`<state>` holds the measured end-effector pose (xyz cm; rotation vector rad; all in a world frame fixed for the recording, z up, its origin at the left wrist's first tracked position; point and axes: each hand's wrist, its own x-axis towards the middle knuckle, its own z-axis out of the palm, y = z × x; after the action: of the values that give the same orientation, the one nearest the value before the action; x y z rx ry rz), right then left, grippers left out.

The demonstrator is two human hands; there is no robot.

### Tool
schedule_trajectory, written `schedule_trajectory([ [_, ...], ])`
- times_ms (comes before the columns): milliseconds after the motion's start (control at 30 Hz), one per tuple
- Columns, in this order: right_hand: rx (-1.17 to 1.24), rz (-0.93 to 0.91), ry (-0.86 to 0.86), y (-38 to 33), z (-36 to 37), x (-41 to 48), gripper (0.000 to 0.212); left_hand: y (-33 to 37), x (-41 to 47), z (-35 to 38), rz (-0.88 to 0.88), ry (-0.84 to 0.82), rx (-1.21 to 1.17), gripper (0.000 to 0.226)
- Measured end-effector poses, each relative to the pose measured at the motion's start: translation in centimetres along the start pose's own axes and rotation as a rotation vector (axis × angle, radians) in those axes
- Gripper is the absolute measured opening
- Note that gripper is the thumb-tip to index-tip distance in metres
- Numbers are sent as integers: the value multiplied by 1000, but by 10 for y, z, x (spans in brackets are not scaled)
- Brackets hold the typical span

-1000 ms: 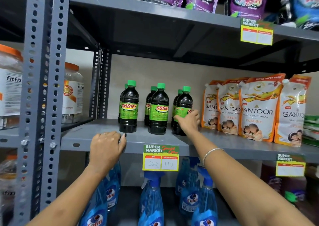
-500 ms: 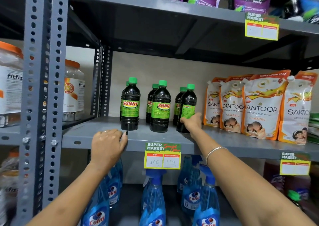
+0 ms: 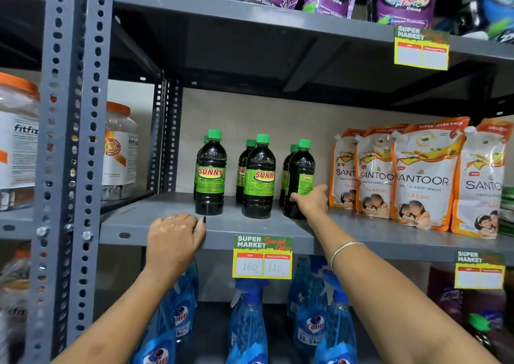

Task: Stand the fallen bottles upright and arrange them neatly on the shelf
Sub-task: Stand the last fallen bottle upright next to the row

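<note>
Bottles upright in three front-to-back pairs on the grey metal shelf [image 3: 167,219]; right hand on the rightmost one.

Dark plastic bottles with green screw caps and glossy green labels [image 3: 210,174] look full, so probably heavy for their size, rigid and smooth, likely slippery at the label; best gripped around the straight lower body, not the narrow neck; right hand [image 3: 311,201] has its fingers wrapped on the low side of the rightmost front bottle [image 3: 301,174], just beside the soft white-and-orange hand-wash pouches [image 3: 425,180]; left hand [image 3: 173,241] rests on the shelf's front lip, fingers curled over it, holding nothing.
</note>
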<state>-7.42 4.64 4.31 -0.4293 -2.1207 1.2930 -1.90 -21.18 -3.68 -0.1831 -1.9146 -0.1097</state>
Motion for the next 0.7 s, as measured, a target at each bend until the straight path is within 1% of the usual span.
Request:
schedule_trajectory([
  [133, 32, -32, -34, 0, 4, 4, 58, 0, 0, 0, 2, 7, 9, 47],
  [167, 14, -32, -35, 0, 6, 5, 62, 0, 0, 0, 0, 9, 7, 47],
  [267, -90, -35, -29, 0, 7, 6, 82, 1, 1, 0, -4, 24, -10, 46],
  [333, -148, -39, -19, 0, 5, 5, 89, 1, 0, 0, -4, 26, -10, 46],
  [400, -151, -25, 3, 0, 6, 6, 86, 1, 0, 0, -3, 25, -9, 46],
  [600, -83, -13, 53, 0, 5, 8, 68, 2, 0, 0, -4, 36, -17, 46],
  [700, -123, -42, 47, 1, 7, 7, 69, 2, 0, 0, -8, 32, -19, 46],
])
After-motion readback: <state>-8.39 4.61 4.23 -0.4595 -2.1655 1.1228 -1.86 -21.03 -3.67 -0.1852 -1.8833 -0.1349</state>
